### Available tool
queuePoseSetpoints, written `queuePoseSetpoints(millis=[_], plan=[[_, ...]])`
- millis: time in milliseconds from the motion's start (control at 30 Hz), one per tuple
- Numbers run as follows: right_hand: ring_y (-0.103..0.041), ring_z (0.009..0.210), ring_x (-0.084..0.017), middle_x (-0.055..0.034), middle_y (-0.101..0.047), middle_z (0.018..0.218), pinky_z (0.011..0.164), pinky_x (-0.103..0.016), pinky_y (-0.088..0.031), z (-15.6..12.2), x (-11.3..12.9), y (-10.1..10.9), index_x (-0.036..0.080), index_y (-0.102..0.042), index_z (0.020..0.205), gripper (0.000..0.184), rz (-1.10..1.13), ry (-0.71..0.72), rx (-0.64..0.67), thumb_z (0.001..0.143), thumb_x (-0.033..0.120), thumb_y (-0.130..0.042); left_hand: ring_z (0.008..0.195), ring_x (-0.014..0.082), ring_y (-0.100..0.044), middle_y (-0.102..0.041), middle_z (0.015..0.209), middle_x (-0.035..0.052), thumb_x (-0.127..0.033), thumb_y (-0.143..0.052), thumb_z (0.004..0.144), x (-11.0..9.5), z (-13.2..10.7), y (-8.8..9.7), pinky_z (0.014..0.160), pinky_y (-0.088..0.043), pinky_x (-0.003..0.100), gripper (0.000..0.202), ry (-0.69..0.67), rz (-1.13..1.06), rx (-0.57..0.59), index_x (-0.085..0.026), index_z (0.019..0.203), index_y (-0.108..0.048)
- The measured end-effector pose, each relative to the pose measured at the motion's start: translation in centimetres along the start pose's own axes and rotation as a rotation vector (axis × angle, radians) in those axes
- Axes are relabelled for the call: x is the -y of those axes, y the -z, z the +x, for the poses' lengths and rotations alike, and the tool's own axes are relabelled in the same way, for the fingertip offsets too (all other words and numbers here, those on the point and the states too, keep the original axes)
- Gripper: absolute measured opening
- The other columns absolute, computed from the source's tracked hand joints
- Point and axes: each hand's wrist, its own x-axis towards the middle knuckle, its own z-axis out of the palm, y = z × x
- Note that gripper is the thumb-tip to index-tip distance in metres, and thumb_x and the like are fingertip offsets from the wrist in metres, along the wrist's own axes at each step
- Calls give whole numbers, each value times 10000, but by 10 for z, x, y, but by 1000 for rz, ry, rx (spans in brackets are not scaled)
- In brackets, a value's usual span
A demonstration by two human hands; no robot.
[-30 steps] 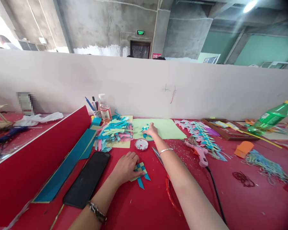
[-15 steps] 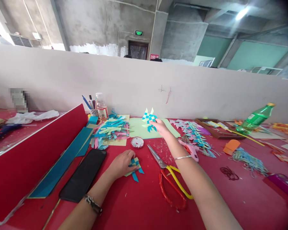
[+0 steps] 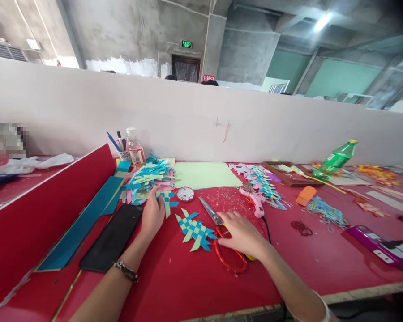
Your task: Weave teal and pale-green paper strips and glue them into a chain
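Note:
My left hand point(image 3: 152, 215) lies at the edge of a pile of coloured paper strips point(image 3: 147, 178), fingers together and pinching a small blue-and-green woven paper piece point(image 3: 168, 202). A larger woven blue-and-green piece point(image 3: 195, 228) lies flat on the red table point(image 3: 188, 286) between my hands. My right hand point(image 3: 242, 232) rests just right of it, fingers spread and holding nothing, lying over the handles of the red-and-yellow scissors point(image 3: 229, 264).
A black phone point(image 3: 112, 239) and a blue paper band point(image 3: 83, 223) lie left, beside a red divider point(image 3: 50, 210). Further back are a green sheet point(image 3: 204, 174), a round tin point(image 3: 185, 194), a pink glue gun point(image 3: 255, 202), more woven pieces point(image 3: 262, 179) and a green bottle point(image 3: 336, 158).
My right hand brought the larger woven piece back from the green sheet, set it on the table and came to rest on the scissors. My left hand slid its small piece toward the strip pile.

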Motion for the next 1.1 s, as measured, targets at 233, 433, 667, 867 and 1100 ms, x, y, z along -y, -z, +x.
queuePoseSetpoints(millis=[233,433,667,867,1100], plan=[[-430,994,-269,-116,-506,1058,806,-389,-316,-21,-11,-19,156,-408,1150,553,-107,-72,-149,623,271,-529,838,141,-495,-476,971,63,-222,-404,782,10,6,-7,776,-397,291,345,43,-298,-133,-168,1121,-372],[-441,881,-226,-94,-515,908,741,-308,-343,-15,-9,-4,143,-477,935,372,-183,-7,-306,564,152,-508,942,175,-472,-459,1036,84,-237,-394,787,7,2,-7,803,-380,319,394,-17,-251,-31,-175,1171,-329],[-428,858,-217,-58,-482,853,764,-328,-342,60,-10,34,183,-456,838,296,-44,16,-450,560,202,-557,886,176,-499,-477,1051,106,-278,-361,809,5,0,-8,752,-398,318,440,-28,-202,59,-168,1223,-261],[-349,1074,-271,-110,-422,1097,886,-468,-245,147,-1,30,185,-472,945,317,189,-76,-459,634,189,-533,999,191,-476,-459,1109,104,-263,-372,810,5,-4,-4,794,-387,305,432,-129,-180,115,-186,1224,-278],[-539,892,-134,-30,-571,977,758,-270,-424,100,14,2,213,-498,1010,294,495,124,-206,802,390,-388,683,110,-496,-475,875,32,-294,-435,797,-13,-13,-6,610,-430,239,529,-59,-452,265,-222,1265,-199]])
